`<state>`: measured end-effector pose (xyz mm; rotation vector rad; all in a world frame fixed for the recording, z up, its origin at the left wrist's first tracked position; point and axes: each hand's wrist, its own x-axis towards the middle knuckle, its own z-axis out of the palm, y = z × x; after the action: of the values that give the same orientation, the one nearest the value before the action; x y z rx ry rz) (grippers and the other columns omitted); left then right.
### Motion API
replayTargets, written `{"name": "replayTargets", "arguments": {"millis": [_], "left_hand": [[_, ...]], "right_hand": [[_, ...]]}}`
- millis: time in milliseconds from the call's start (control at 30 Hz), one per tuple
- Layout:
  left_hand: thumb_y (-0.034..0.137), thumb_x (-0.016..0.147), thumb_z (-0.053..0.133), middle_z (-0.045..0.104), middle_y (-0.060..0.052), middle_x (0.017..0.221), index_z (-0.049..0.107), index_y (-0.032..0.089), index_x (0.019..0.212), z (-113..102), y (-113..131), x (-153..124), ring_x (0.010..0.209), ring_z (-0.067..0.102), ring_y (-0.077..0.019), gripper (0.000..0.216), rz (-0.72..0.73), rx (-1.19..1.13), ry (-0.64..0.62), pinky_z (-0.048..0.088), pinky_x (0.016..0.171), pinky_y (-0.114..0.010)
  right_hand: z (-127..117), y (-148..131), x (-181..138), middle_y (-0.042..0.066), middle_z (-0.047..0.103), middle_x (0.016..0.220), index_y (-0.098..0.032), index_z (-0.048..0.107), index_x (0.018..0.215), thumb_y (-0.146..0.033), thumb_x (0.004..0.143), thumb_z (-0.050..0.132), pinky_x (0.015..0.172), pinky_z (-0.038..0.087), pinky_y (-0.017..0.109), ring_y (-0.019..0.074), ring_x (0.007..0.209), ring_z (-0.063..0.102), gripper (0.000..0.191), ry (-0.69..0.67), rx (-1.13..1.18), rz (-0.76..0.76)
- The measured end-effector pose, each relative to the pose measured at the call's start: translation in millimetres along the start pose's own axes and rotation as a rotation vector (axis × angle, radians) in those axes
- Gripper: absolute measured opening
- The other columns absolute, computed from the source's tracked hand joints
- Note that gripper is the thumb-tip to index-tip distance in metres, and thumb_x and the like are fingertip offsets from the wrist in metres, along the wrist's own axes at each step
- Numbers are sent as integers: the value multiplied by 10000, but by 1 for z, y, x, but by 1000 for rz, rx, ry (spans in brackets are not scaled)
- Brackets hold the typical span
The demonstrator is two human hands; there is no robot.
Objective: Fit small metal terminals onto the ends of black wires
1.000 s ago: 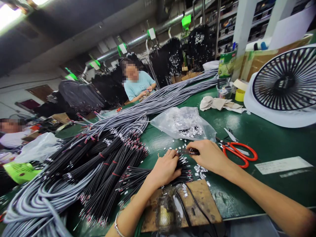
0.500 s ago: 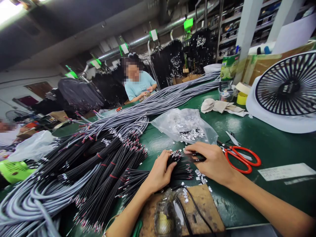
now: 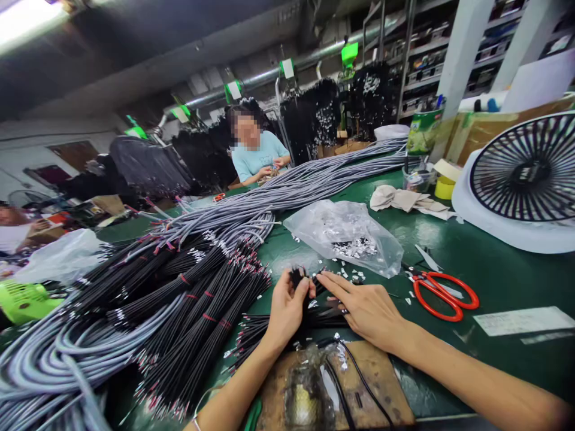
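My left hand (image 3: 287,305) is closed around a small bundle of black wires (image 3: 297,275), its thumb laid across them. Beside it, my right hand (image 3: 371,314) reaches in with index and middle fingers stretched to the bundle. Its lower fingers are curled by a small dark thing that I cannot make out. More black wires (image 3: 256,332) with stripped tips lie on the table under both hands. Silvery bits (image 3: 354,276) are scattered in front of them. Close to me sits a worn wooden block (image 3: 381,377) with a taped, yellowish lump and black cords.
Red-handled scissors (image 3: 449,293) lie right of my hand. Beyond is a clear plastic bag (image 3: 309,222) of silvery bits. Tied wire bundles (image 3: 202,323) and grey cables (image 3: 309,179) cover the left and back. A fan (image 3: 530,173) stands right; a person (image 3: 260,158) sits opposite.
My right hand has moved slightly left and down, its fingers now stretched against the wires. The dark tool seen in it before is mostly hidden. The bundle in my left hand has turned.
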<state>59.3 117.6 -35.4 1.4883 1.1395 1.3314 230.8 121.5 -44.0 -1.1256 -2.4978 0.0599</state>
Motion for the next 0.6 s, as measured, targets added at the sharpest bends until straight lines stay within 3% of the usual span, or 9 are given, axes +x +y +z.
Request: {"name": "replayTargets", "arguments": {"millis": [67, 167, 400, 500, 600], "left_hand": [[272, 823, 516, 471, 37, 622, 441, 166, 794, 0, -1, 0, 586, 448, -89, 133, 11, -122, 61, 377, 641, -232], [259, 811, 542, 463, 41, 613, 454, 162, 768, -3, 2, 0, 560, 433, -75, 139, 15, -241, 123, 374, 615, -223], [251, 736, 635, 507, 33, 687, 474, 166, 756, -9, 21, 1, 582, 480, -69, 183, 53, -456, 314, 402, 582, -205], [296, 752, 615, 538, 33, 652, 495, 166, 754, -3, 26, -2, 571, 508, -79, 177, 10, -258, 189, 419, 605, -212], [287, 781, 576, 553, 33, 600, 508, 159, 742, 5, 24, -7, 563, 521, -86, 150, -27, -36, 11, 416, 627, -212]], "right_hand": [[1, 0, 2, 12, 389, 1381, -319, 239, 1377, -115, 791, 378, 605, 473, 283, 167, 760, 645, 637, -89, -74, 21], [3, -1, 4, 5, 459, 1329, -384, 170, 1381, -111, 798, 365, 522, 439, 266, 155, 639, 641, 673, -176, -145, 31], [-6, -9, 2, 43, 581, 1150, -378, 291, 1345, -110, 784, 417, 490, 399, 240, 144, 584, 620, 635, -231, -131, 5], [-14, -6, 1, 46, 579, 1156, -345, 470, 1240, -103, 762, 465, 539, 440, 268, 170, 648, 634, 535, -149, -14, 57], [-17, 1, 1, 33, 607, 1077, -270, 596, 1090, -106, 760, 506, 657, 468, 280, 173, 775, 623, 380, 106, 253, 141]]}}
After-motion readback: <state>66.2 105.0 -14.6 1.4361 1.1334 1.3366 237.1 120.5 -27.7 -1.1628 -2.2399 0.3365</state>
